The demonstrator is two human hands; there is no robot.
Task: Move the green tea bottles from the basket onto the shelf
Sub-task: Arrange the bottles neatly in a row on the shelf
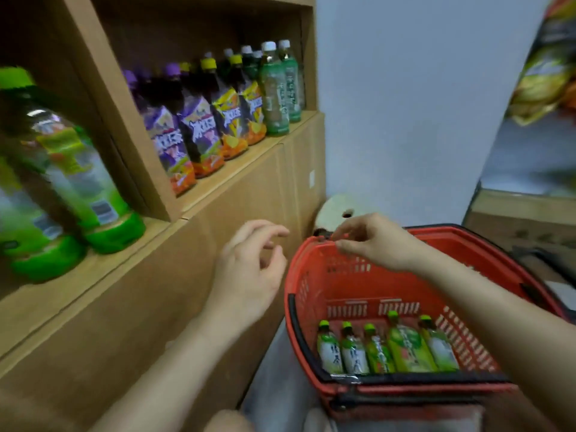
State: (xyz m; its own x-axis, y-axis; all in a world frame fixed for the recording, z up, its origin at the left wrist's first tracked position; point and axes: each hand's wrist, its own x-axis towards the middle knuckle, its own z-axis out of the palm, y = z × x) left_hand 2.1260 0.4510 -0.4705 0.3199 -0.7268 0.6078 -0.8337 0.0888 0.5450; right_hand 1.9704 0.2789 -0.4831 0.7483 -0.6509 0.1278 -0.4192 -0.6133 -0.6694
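Both forearms being stretched forward, left hand (249, 269) being held open and empty, right hand (374, 241) fingers being pinched loosely over red basket (314, 275) rim, five green tea bottles (386, 347) being left inside.

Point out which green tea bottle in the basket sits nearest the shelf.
The leftmost green tea bottle in the red basket; the other four lie to its right, farther from the cardboard shelf.

Blurred green bottles (56, 182) cut off at left edge

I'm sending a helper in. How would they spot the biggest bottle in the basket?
Find the red plastic basket on the floor beside the cardboard shelf. Five green-capped bottles lie in a row inside. Take the fourth from the left: wider than its neighbours, its label almost wholly bright green.
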